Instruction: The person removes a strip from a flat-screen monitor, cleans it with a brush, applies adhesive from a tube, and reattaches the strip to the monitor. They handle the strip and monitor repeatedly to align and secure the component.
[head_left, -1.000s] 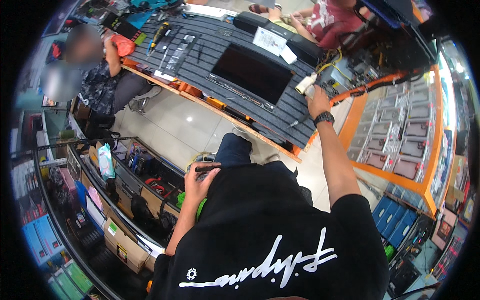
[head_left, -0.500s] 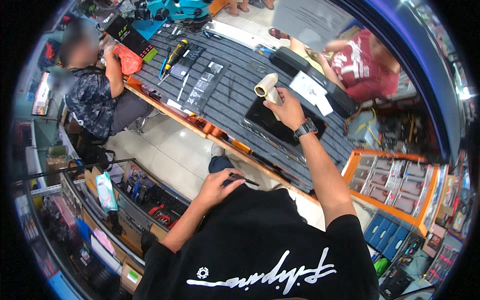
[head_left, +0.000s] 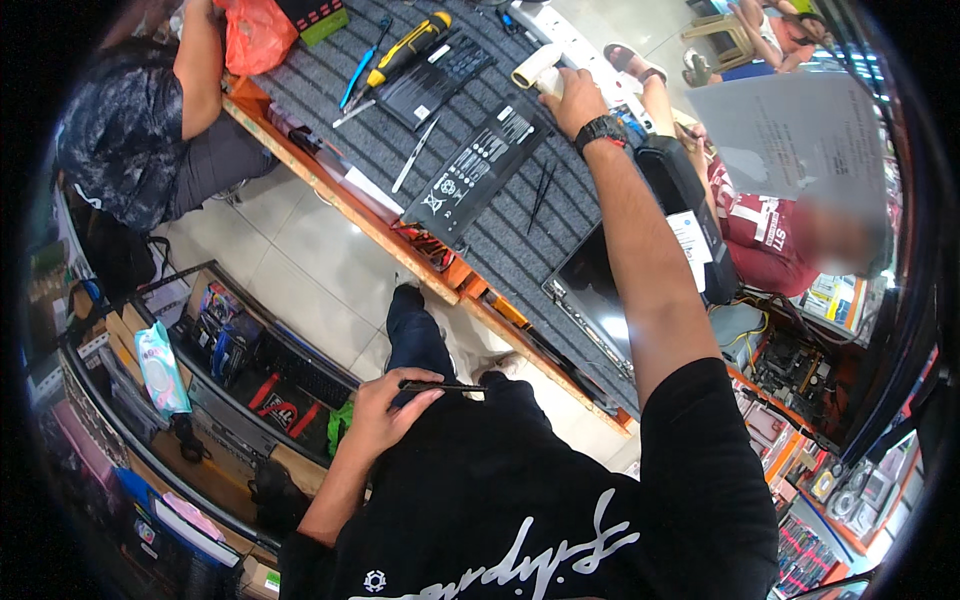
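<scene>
Seen from above, a person in a black shirt (head_left: 500, 480) reaches over a grey striped bench (head_left: 505, 255) with one arm extended. The right hand (head_left: 578, 103), wearing a dark wristwatch (head_left: 600, 132), is curled around a cream hair dryer (head_left: 537, 67), its fingers wrapped over the body; whether the dryer touches anything beneath it is hard to tell. The left hand (head_left: 392, 408) is low, close to the person's front and off the bench, with thumb and fingers pinched together on a thin black tool (head_left: 440, 386). Just below the right hand, toward the person, lies a long black battery (head_left: 475, 175), with a smaller black battery (head_left: 430, 85) to the left of that hand. Farther left are a yellow-and-black hand tool (head_left: 410, 48) and a slim blue tool (head_left: 364, 68). A narrow silver tool (head_left: 415, 155) lies between the two batteries, and dark tweezers (head_left: 541, 195) rest to the right of the long one. Under the right forearm is a dark screen (head_left: 588, 285), partly hidden. Beyond that forearm, a person in a maroon shirt (head_left: 765, 245) sits across the bench; far to the left, another person in a dark patterned shirt (head_left: 125, 140) sits near an orange bag (head_left: 257, 38).
</scene>
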